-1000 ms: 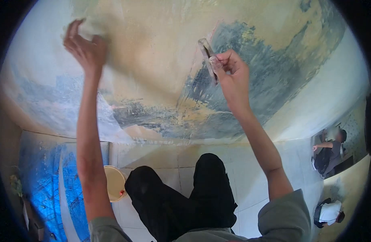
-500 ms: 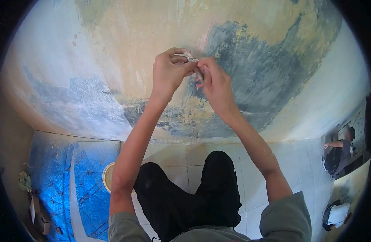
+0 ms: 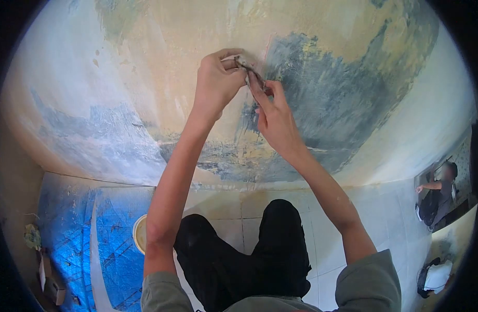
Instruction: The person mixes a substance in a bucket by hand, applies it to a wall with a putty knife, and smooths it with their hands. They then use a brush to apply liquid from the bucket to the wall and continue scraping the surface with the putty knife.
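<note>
Both hands are raised in front of a wall [image 3: 166, 57] painted in beige, white and dark grey patches. My left hand [image 3: 218, 80] is closed on a small crumpled whitish cloth [image 3: 243, 61] with dark stains. To its right, my right hand [image 3: 275, 112] pinches the lower end of the same cloth, its fingers bent and partly hiding it. The two hands nearly touch. The exact shape of the cloth is hard to make out.
Below left lies a blue sheet [image 3: 119, 239] on the floor, with a round pale container [image 3: 140, 234] partly behind my left arm. Light tiles [image 3: 327, 239] meet the wall's foot. At far right is a person [image 3: 439, 192]; another person [image 3: 436, 275] shows below.
My right hand's fingers have straightened somewhat and shifted along the cloth. My left hand has turned slightly, and more of the cloth's dark stained side now shows.
</note>
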`<state>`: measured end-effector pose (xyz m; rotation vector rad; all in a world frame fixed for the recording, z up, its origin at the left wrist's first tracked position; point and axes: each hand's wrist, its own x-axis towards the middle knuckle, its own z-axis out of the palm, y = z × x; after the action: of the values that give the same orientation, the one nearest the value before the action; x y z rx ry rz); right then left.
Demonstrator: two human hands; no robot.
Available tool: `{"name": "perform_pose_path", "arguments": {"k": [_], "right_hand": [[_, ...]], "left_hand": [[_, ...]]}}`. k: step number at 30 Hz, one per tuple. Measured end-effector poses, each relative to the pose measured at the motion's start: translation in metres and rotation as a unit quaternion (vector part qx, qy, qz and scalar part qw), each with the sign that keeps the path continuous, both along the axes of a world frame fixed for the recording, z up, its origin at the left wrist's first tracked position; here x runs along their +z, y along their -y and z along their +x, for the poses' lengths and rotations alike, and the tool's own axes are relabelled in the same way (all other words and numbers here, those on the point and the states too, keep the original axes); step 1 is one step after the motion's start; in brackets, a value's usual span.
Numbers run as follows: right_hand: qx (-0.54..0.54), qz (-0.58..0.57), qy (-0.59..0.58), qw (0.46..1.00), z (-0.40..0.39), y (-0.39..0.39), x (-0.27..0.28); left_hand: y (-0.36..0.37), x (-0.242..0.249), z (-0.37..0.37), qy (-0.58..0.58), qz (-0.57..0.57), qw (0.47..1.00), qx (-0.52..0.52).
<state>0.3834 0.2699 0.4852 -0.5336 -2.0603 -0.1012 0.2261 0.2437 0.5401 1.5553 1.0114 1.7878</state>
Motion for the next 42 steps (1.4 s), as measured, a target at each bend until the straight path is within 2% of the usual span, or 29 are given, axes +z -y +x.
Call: {"name": "perform_pose_path", "arguments": {"k": [2,3,4,5,7,8,9,10,11,13,15,17,19,20,22,23,25,26,28,29,32,34,36,38,39,41,42], "right_hand": [[0.018,-0.003,-0.016,1.000,-0.003,0.002,0.001],[0.078,-0.058,-0.052,0.994,-0.002,0.007,0.005],[0.137,-0.112,-0.087,0.980,-0.001,0.010,0.008],[0.138,-0.113,-0.086,0.980,0.000,0.008,0.011],[-0.019,0.016,-0.019,1.000,0.003,-0.002,0.019],[-0.019,0.018,-0.019,0.999,0.005,-0.011,0.023],[-0.069,0.121,-0.001,0.990,0.005,-0.024,0.025],[-0.119,0.223,0.016,0.968,0.006,-0.036,0.030],[-0.119,0.224,0.015,0.967,0.006,-0.046,0.037],[-0.166,0.399,-0.002,0.902,0.004,-0.066,0.047],[-0.180,0.418,0.003,0.890,0.005,-0.083,0.050],[-0.191,0.441,0.013,0.877,0.003,-0.091,0.044],[-0.086,0.451,0.120,0.880,0.004,-0.094,0.031],[-0.087,0.452,0.125,0.879,0.007,-0.102,0.038],[-0.036,0.552,0.180,0.813,0.019,-0.121,0.066],[-0.035,0.550,0.187,0.813,0.021,-0.118,0.086],[-0.177,0.557,0.047,0.810,0.024,-0.105,0.120],[-0.180,0.554,0.053,0.811,0.025,-0.108,0.112],[-0.021,0.518,0.166,0.839,0.022,-0.112,0.086],[-0.013,0.537,0.200,0.819,0.021,-0.109,0.072],[-0.076,0.566,0.184,0.800,0.029,-0.106,0.123],[-0.085,0.536,0.201,0.815,0.027,-0.106,0.101],[-0.092,0.514,0.215,0.825,0.026,-0.108,0.082],[0.060,0.578,0.258,0.772,0.025,-0.111,0.069],[0.059,0.578,0.256,0.773,0.025,-0.106,0.082],[-0.170,0.523,0.127,0.825,0.030,-0.098,0.116],[-0.171,0.521,0.132,0.826,0.029,-0.098,0.095]], "left_hand": [[0.000,0.004,0.001,-0.031,0.006,0.999,0.026],[0.001,0.007,0.003,-0.063,0.011,0.997,0.052],[0.001,0.007,0.005,-0.061,0.010,0.997,0.054],[0.000,0.008,0.008,-0.027,0.020,0.999,0.020],[0.003,0.012,0.006,0.008,0.030,0.999,-0.015],[0.006,0.016,0.002,-0.112,0.089,0.985,0.099],[0.009,0.020,-0.003,-0.227,0.146,0.940,0.210],[0.010,0.024,-0.015,-0.214,0.187,0.919,0.272],[0.010,0.027,-0.034,-0.200,0.226,0.894,0.332],[0.009,0.033,-0.082,-0.230,0.336,0.767,0.495],[0.000,0.038,-0.130,-0.269,0.417,0.686,0.532],[-0.013,0.026,-0.152,-0.255,0.411,0.689,0.540],[-0.023,0.017,-0.163,-0.256,0.403,0.693,0.540],[-0.024,0.016,-0.166,-0.251,0.403,0.696,0.539],[-0.027,0.011,-0.174,-0.281,0.403,0.692,0.529],[-0.025,0.012,-0.167,-0.281,0.399,0.686,0.540],[-0.025,0.010,-0.168,-0.269,0.400,0.698,0.530],[-0.027,0.010,-0.169,-0.264,0.408,0.703,0.520],[-0.031,0.010,-0.170,-0.245,0.426,0.712,0.501],[-0.028,0.010,-0.167,-0.253,0.414,0.709,0.513],[-0.029,0.010,-0.170,-0.259,0.413,0.709,0.510],[-0.031,0.007,-0.170,-0.252,0.423,0.716,0.494],[-0.030,0.009,-0.170,-0.254,0.429,0.697,0.515],[-0.028,0.009,-0.171,-0.263,0.420,0.692,0.524],[-0.028,0.008,-0.172,-0.272,0.411,0.689,0.532],[-0.028,0.008,-0.175,-0.274,0.411,0.684,0.537],[-0.029,0.007,-0.174,-0.275,0.412,0.681,0.540]]}}
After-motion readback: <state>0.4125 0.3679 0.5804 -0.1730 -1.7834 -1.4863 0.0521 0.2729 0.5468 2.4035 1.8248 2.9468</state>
